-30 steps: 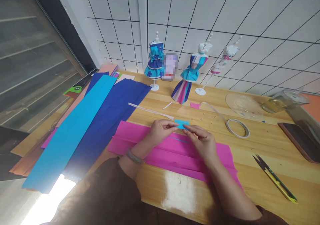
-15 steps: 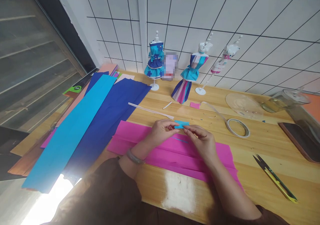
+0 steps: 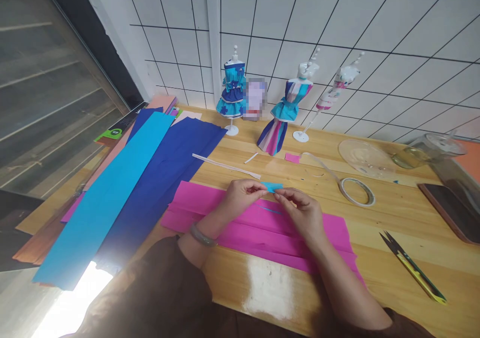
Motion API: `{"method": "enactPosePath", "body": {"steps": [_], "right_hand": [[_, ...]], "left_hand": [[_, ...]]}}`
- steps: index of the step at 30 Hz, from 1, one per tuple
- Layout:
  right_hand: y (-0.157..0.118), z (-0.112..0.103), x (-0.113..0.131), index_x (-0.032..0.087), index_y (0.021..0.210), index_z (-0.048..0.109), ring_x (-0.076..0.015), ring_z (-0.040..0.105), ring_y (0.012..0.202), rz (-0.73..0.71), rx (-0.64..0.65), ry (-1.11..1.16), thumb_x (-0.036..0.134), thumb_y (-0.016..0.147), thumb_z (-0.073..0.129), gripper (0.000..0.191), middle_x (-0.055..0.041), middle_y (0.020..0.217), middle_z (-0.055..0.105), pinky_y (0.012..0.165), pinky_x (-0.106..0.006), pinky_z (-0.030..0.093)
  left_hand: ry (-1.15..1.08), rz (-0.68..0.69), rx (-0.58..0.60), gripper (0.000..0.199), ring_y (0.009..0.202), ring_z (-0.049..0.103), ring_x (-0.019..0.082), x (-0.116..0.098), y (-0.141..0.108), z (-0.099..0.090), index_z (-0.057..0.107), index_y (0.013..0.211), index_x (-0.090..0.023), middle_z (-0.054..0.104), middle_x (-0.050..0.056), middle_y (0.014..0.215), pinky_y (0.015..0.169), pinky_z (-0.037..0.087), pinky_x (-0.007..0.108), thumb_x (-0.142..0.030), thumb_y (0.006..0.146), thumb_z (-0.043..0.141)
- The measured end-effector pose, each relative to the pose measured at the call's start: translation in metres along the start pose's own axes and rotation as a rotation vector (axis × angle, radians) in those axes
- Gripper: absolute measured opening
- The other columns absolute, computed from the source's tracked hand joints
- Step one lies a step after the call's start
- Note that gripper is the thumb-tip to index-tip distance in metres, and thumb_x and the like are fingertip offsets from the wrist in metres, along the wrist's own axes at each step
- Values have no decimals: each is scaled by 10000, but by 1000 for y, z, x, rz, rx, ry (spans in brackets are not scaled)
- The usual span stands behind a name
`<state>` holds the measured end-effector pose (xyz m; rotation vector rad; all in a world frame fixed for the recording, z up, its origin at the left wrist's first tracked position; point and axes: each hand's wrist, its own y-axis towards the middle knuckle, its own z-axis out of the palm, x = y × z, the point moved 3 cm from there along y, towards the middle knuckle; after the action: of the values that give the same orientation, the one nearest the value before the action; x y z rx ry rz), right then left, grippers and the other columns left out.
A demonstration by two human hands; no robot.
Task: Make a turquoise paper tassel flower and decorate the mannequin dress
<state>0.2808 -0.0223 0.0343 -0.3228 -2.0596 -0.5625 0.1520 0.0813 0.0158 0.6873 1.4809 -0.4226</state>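
Observation:
A small blue paper piece point(image 3: 273, 186) is pinched between both hands, above the far edge of a pink crepe sheet point(image 3: 262, 238). My left hand point(image 3: 243, 195) grips its left part between thumb and fingers. On the other side, my right hand point(image 3: 302, 208) pinches the lower right part. A thin blue strip point(image 3: 271, 210) lies on the pink sheet between the hands. Beyond them are a long pale strip point(image 3: 227, 166), a short white strip point(image 3: 251, 158) and a small pink piece point(image 3: 292, 158).
Blue point(image 3: 105, 193) and navy sheets point(image 3: 161, 178) lie at left. Three dressed mannequins point(image 3: 233, 90) stand by the wall. A tape roll point(image 3: 357, 192), snips point(image 3: 412, 268), a clear dish point(image 3: 365, 159), a jar point(image 3: 427, 152) and a phone point(image 3: 450, 213) are at right.
My left thumb and fingers have shifted slightly right along the blue piece, closer to my right fingertips. The piece looks more gathered at its middle.

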Motion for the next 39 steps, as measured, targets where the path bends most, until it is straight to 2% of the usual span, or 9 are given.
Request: {"method": "enactPosePath", "body": {"steps": [7, 14, 18, 25, 33, 39], "right_hand": [[0, -2, 5, 220, 790, 684, -187, 627, 786, -49, -15, 19, 276, 768, 588, 113, -44, 838, 693, 743, -335, 478], [0, -2, 6, 224, 787, 688, -186, 625, 810, -36, -21, 70, 263, 755, 609, 94, -45, 854, 686, 775, -339, 478], [1, -2, 3, 219, 786, 691, -179, 616, 813, 11, -13, 141, 264, 737, 632, 89, -47, 862, 678, 770, -331, 477], [1, -2, 0, 202, 748, 704, -179, 627, 752, 181, -38, 263, 308, 655, 701, 141, -43, 789, 691, 737, -335, 497], [2, -3, 3, 202, 707, 709, -177, 627, 715, 218, -49, 267, 304, 613, 727, 140, -38, 755, 695, 710, -333, 502], [2, -1, 2, 195, 696, 694, -153, 606, 699, 210, -41, 293, 280, 631, 718, 109, -31, 745, 682, 685, -293, 480]], "left_hand": [[-181, -118, 35, 267, 686, 632, 139, 1, 0, 2, 682, 867, -126, 695, 55, 787, 666, 510, 252, -273, 645, 694], [-171, -67, 61, 204, 742, 643, 151, -2, -2, 2, 699, 819, -134, 701, 57, 818, 727, 510, 258, -272, 670, 681], [-157, -56, 36, 191, 721, 642, 151, -5, -1, 2, 701, 784, -131, 701, 58, 796, 712, 510, 255, -274, 659, 688], [-179, -81, 2, 198, 678, 631, 145, -9, -2, 1, 691, 714, -124, 692, 56, 742, 676, 509, 259, -287, 606, 722], [-172, -49, -27, 186, 642, 614, 134, -7, 0, 0, 675, 665, -118, 675, 52, 699, 633, 497, 247, -275, 583, 733], [-196, -108, -32, 181, 624, 615, 130, -6, 0, 1, 666, 680, -116, 675, 46, 685, 629, 497, 249, -258, 585, 725]]}}
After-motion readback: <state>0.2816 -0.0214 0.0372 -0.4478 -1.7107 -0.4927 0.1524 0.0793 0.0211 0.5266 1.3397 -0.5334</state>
